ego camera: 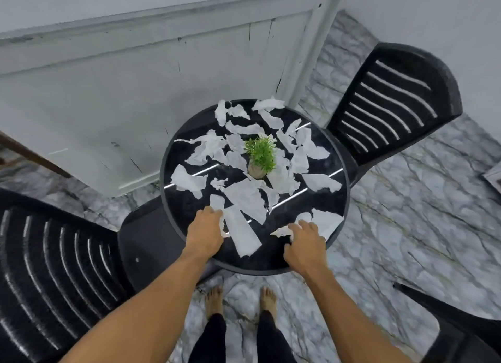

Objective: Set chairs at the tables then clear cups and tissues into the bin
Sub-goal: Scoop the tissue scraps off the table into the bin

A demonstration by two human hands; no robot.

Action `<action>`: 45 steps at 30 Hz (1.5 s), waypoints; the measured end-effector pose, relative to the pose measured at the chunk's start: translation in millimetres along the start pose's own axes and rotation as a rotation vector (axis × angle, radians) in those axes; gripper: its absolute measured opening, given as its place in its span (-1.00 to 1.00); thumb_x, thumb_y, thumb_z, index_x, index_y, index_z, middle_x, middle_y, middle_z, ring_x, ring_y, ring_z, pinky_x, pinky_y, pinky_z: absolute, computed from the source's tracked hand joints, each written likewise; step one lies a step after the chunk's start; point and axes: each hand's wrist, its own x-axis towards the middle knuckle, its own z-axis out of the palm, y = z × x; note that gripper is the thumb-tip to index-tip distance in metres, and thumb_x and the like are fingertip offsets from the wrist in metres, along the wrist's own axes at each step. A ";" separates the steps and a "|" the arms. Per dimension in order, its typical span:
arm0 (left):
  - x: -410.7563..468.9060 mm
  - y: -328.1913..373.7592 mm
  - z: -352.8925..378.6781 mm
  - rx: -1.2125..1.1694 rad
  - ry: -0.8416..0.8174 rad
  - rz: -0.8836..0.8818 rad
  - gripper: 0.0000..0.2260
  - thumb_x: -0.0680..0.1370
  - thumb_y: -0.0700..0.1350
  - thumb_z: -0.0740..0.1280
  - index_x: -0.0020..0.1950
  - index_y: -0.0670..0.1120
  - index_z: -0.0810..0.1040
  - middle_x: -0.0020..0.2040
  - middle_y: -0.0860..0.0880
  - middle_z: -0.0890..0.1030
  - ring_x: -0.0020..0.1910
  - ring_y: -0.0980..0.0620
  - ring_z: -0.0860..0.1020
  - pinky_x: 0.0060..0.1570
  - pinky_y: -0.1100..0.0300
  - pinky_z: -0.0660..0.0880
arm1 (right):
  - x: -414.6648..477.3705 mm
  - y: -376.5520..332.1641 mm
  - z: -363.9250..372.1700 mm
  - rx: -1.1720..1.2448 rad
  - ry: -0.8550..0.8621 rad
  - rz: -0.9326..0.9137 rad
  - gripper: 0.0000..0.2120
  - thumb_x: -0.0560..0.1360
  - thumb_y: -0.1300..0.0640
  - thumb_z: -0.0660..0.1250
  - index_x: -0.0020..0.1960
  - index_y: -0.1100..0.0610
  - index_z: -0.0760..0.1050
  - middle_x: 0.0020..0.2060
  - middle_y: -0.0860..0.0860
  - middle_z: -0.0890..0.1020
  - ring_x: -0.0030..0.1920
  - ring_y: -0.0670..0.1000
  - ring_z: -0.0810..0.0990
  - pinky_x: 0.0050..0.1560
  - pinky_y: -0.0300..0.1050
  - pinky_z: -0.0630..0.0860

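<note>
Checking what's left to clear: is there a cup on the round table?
No, the round table holds only torn tissue pieces and a small green plant.

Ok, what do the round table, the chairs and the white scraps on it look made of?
Round table: black with a glossy top, probably glass or polished plastic, since it mirrors strip lights. Chairs: moulded black plastic, semi-matte, with one-piece slotted backs. Tissue pieces: thin white matte paper, with ragged torn edges and creases.
</note>
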 end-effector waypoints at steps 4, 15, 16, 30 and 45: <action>-2.1 3.5 -2.4 -0.152 0.184 -0.114 -0.69 0.48 -0.40 0.24 0.13 -0.15 0.60 -0.04 -0.06 0.55 -0.04 -0.06 0.55 -0.06 0.11 0.54 | 22.3 22.9 3.2 0.070 -0.012 0.085 -0.46 0.52 0.03 0.30 0.47 0.02 0.27 0.47 0.09 0.28 0.41 0.20 0.27 0.28 0.10 0.44; -29.4 82.9 30.9 -0.189 0.051 -0.207 -0.66 0.58 -0.04 0.37 0.32 -0.13 0.54 0.35 0.04 0.42 0.33 -0.03 0.41 0.31 0.11 0.41 | 61.1 37.5 3.5 0.443 -0.116 0.003 -0.74 0.40 0.48 0.24 -0.41 0.26 0.43 -0.49 0.03 0.45 -0.56 -0.15 0.45 -0.51 -0.22 0.44; -29.3 90.7 35.9 -0.202 0.059 -0.210 -0.70 0.58 -0.04 0.38 0.26 -0.13 0.55 0.31 0.05 0.42 0.28 0.01 0.43 0.25 0.20 0.44 | 58.9 41.0 2.2 0.476 -0.106 -0.029 -0.77 0.44 0.43 0.27 -0.37 0.28 0.53 -0.47 0.02 0.52 -0.50 -0.16 0.51 -0.45 -0.27 0.46; 6.0 121.1 4.5 -0.296 0.387 -0.188 -0.63 0.61 -0.24 0.29 0.43 -0.15 0.46 0.14 -0.10 0.56 0.18 -0.05 0.44 0.15 0.30 0.28 | 74.7 59.3 -2.6 0.390 -0.073 -0.319 -0.81 0.54 0.12 0.36 0.12 0.04 0.65 -0.04 -0.05 0.65 -0.01 -0.05 0.59 -0.01 -0.18 0.49; 38.3 114.3 26.0 -0.116 0.258 -0.199 -0.75 0.44 -0.28 0.36 0.09 -0.14 0.66 -0.15 0.00 0.60 0.01 -0.07 0.47 -0.04 0.06 0.53 | 107.6 61.7 -29.4 0.632 0.161 -0.349 -0.76 0.45 0.28 0.45 0.10 0.10 0.69 -0.13 -0.08 0.68 -0.12 -0.11 0.59 0.00 -0.28 0.53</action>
